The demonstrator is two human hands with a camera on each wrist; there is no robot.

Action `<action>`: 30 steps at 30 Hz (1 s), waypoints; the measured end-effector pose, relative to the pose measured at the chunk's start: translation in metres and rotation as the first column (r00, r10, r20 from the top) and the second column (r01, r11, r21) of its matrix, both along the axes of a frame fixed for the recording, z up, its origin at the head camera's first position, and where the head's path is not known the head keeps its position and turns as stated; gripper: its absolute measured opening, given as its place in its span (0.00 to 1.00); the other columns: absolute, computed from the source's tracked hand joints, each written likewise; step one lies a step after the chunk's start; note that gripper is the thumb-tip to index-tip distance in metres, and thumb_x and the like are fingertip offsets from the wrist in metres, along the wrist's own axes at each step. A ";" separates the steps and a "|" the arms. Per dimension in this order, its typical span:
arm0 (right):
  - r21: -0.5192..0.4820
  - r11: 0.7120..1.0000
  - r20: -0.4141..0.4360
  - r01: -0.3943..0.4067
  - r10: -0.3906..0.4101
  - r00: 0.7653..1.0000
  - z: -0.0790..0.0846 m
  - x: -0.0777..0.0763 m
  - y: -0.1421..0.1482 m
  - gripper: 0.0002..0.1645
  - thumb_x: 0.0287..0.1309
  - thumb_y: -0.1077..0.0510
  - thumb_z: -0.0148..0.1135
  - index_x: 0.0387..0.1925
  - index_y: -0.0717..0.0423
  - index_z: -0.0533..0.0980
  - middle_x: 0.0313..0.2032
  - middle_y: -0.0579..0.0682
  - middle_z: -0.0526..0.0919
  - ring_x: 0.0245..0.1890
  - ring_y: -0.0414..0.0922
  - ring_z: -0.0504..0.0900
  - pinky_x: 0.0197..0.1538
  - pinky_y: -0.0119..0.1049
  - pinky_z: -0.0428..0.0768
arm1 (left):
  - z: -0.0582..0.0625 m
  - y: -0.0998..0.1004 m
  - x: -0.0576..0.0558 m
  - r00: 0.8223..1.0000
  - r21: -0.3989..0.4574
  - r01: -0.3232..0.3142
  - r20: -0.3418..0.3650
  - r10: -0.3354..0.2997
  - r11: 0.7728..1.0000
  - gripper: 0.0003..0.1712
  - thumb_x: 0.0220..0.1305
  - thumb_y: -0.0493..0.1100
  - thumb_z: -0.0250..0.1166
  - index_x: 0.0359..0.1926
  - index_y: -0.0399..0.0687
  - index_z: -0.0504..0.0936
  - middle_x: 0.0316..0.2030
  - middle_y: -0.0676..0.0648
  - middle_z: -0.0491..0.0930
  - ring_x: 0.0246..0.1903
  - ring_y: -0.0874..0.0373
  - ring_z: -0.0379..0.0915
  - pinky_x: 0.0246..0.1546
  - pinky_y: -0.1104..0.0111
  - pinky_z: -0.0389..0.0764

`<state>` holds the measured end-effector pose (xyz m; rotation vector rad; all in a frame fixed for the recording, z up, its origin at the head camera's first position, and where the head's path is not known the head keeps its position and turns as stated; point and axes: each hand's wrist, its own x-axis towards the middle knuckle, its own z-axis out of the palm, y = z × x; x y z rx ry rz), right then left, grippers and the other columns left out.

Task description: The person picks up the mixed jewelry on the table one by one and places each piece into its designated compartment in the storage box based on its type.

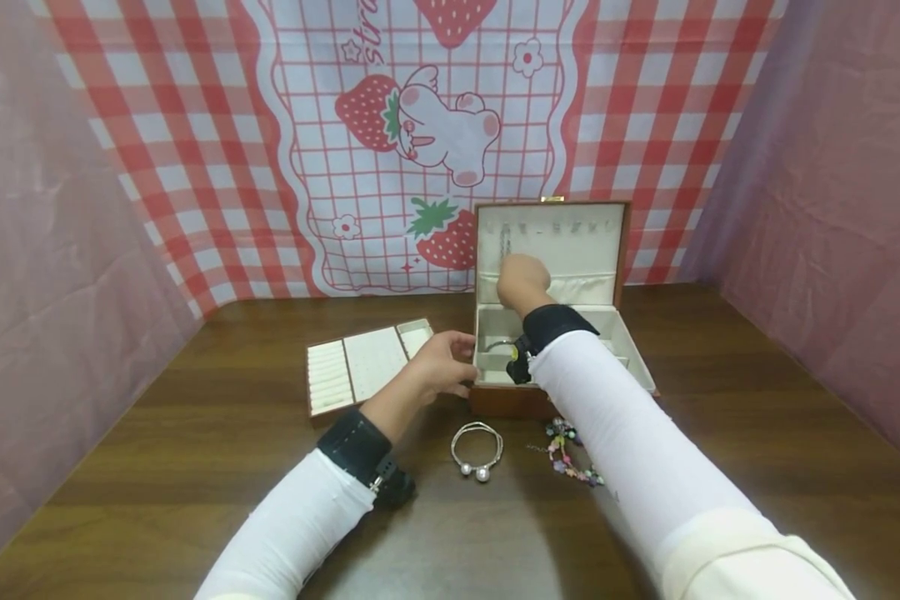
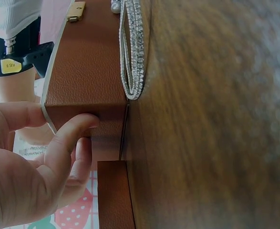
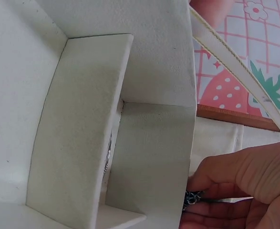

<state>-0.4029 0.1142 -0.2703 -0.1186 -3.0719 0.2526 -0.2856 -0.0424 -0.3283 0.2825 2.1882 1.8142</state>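
Note:
A brown jewelry box (image 1: pixel 512 402) with a cream lining stands with its lid (image 1: pixel 570 242) raised. My right hand (image 1: pixel 523 279) is at the lid's lower left part. Between its fingers it pinches a dark silver chain (image 3: pixel 193 197); its upper part (image 1: pixel 505 239) hangs from the lid's hooks. My left hand (image 1: pixel 444 363) holds the box's left side near the front corner. In the left wrist view, a digit lies at the rim and curled fingers (image 2: pixel 85 121) touch the outer wall. A silver bangle (image 1: pixel 500 344) lies inside the box, partly hidden.
Left of the box lies a tray (image 1: pixel 371 358) with ring rolls. On the table (image 1: pixel 217 467) in front lie a silver bracelet (image 1: pixel 456 450) with pearl-like ends and a colorful beaded bracelet (image 1: pixel 560 458), partly behind my right sleeve. A checked strawberry cloth (image 1: pixel 217 167) hangs behind.

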 end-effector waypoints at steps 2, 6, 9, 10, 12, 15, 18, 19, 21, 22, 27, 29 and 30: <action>-0.011 1.000 0.003 0.015 -0.015 1.000 0.000 0.000 0.003 0.15 0.53 0.63 0.61 0.45 0.60 0.78 0.49 0.57 0.80 0.46 0.52 0.79 0.34 0.45 0.84 | 0.000 0.000 0.000 1.000 0.000 0.000 0.004 0.000 1.000 0.36 0.52 0.18 0.58 0.65 0.30 0.66 0.57 0.31 0.68 0.43 0.40 0.78 0.30 0.61 0.87; -0.051 0.997 -0.002 0.052 -0.052 0.999 -0.001 0.002 0.008 0.15 0.50 0.63 0.61 0.43 0.59 0.77 0.48 0.56 0.80 0.45 0.52 0.79 0.36 0.44 0.84 | 0.000 0.000 -0.002 1.000 -0.003 0.003 0.004 -0.003 1.000 0.35 0.52 0.18 0.58 0.64 0.30 0.66 0.57 0.31 0.67 0.41 0.42 0.78 0.31 0.61 0.87; -0.103 0.992 -0.012 0.068 -0.070 0.997 0.001 0.006 0.012 0.14 0.47 0.62 0.62 0.39 0.59 0.77 0.46 0.56 0.80 0.42 0.51 0.78 0.35 0.42 0.83 | -0.001 0.001 -0.003 1.000 -0.005 0.004 0.002 -0.004 1.000 0.35 0.52 0.18 0.58 0.64 0.30 0.67 0.57 0.31 0.67 0.42 0.42 0.78 0.31 0.61 0.87; -0.123 0.990 -0.014 0.071 -0.073 0.997 0.002 0.007 0.014 0.12 0.45 0.62 0.62 0.36 0.59 0.76 0.44 0.57 0.80 0.40 0.51 0.78 0.32 0.40 0.82 | -0.001 0.001 -0.003 1.000 -0.005 0.005 0.000 -0.005 1.000 0.35 0.52 0.18 0.58 0.64 0.30 0.67 0.57 0.31 0.68 0.42 0.41 0.78 0.31 0.61 0.87; -0.181 0.981 -0.010 0.068 -0.071 0.997 0.003 0.010 0.017 0.08 0.43 0.62 0.62 0.31 0.59 0.75 0.38 0.56 0.81 0.33 0.49 0.80 0.28 0.36 0.80 | -0.001 0.000 -0.003 1.000 -0.009 0.004 -0.002 -0.004 1.000 0.35 0.52 0.18 0.59 0.64 0.30 0.67 0.57 0.31 0.68 0.43 0.41 0.78 0.31 0.61 0.87; -0.280 0.959 -0.003 0.049 -0.052 0.999 0.006 0.013 0.023 0.07 0.46 0.60 0.65 0.26 0.59 0.76 0.30 0.55 0.83 0.25 0.48 0.84 0.23 0.32 0.78 | 0.000 -0.001 -0.002 1.000 -0.015 0.004 -0.001 -0.004 1.000 0.35 0.53 0.19 0.59 0.64 0.30 0.66 0.57 0.31 0.68 0.43 0.42 0.78 0.31 0.61 0.87; -0.421 0.906 0.012 0.042 -0.040 0.999 0.008 0.014 0.030 0.11 0.52 0.57 0.68 0.30 0.62 0.78 0.30 0.56 0.84 0.25 0.47 0.86 0.29 0.34 0.83 | -0.001 -0.002 -0.001 1.000 -0.019 0.001 0.005 -0.001 1.000 0.35 0.53 0.19 0.59 0.65 0.30 0.66 0.57 0.32 0.67 0.42 0.43 0.78 0.31 0.61 0.87; -0.469 0.882 0.013 0.040 -0.038 0.999 0.010 0.014 0.032 0.12 0.53 0.57 0.68 0.33 0.63 0.78 0.32 0.57 0.84 0.25 0.48 0.85 0.32 0.36 0.84 | -0.001 -0.002 -0.001 1.000 -0.019 0.000 0.007 0.000 1.000 0.35 0.53 0.18 0.59 0.64 0.30 0.66 0.57 0.32 0.67 0.42 0.43 0.78 0.31 0.61 0.87; -0.554 0.832 0.006 0.032 -0.035 0.999 0.012 0.014 0.037 0.13 0.54 0.58 0.67 0.37 0.64 0.77 0.36 0.58 0.81 0.24 0.46 0.84 0.37 0.38 0.85 | -0.001 -0.002 -0.002 1.000 -0.019 -0.002 0.008 0.002 1.000 0.35 0.52 0.18 0.59 0.64 0.30 0.67 0.57 0.32 0.67 0.41 0.44 0.78 0.31 0.61 0.87; -0.599 0.800 -0.002 0.030 -0.038 0.999 0.014 0.014 0.039 0.13 0.54 0.60 0.67 0.38 0.64 0.76 0.37 0.57 0.79 0.24 0.45 0.83 0.39 0.39 0.86 | -0.001 -0.002 -0.002 1.000 -0.017 -0.003 0.008 0.003 1.000 0.35 0.52 0.18 0.59 0.64 0.30 0.67 0.57 0.32 0.67 0.41 0.44 0.78 0.31 0.61 0.87; -0.716 0.698 -0.049 -0.009 -0.036 0.998 0.022 0.015 0.047 0.09 0.54 0.63 0.65 0.30 0.63 0.72 0.36 0.56 0.75 0.27 0.44 0.79 0.41 0.39 0.86 | 0.000 -0.002 -0.002 1.000 0.001 -0.003 0.020 0.003 1.000 0.35 0.51 0.18 0.58 0.64 0.30 0.66 0.57 0.31 0.67 0.43 0.43 0.77 0.32 0.60 0.87; -0.742 0.670 -0.056 -0.024 -0.027 0.998 0.024 0.017 0.048 0.11 0.55 0.63 0.65 0.27 0.61 0.70 0.35 0.54 0.73 0.30 0.45 0.78 0.41 0.39 0.86 | 0.001 -0.003 -0.002 0.999 0.011 0.004 0.035 -0.005 1.000 0.36 0.52 0.18 0.58 0.64 0.30 0.66 0.57 0.32 0.67 0.44 0.43 0.77 0.33 0.59 0.87; -0.751 0.659 -0.056 -0.029 -0.020 0.998 0.026 0.018 0.049 0.12 0.55 0.63 0.65 0.26 0.59 0.69 0.35 0.54 0.73 0.31 0.45 0.78 0.42 0.39 0.86 | 0.002 -0.003 -0.003 0.999 0.015 0.010 0.045 -0.011 1.000 0.36 0.52 0.18 0.59 0.64 0.30 0.65 0.56 0.32 0.67 0.44 0.43 0.77 0.34 0.58 0.87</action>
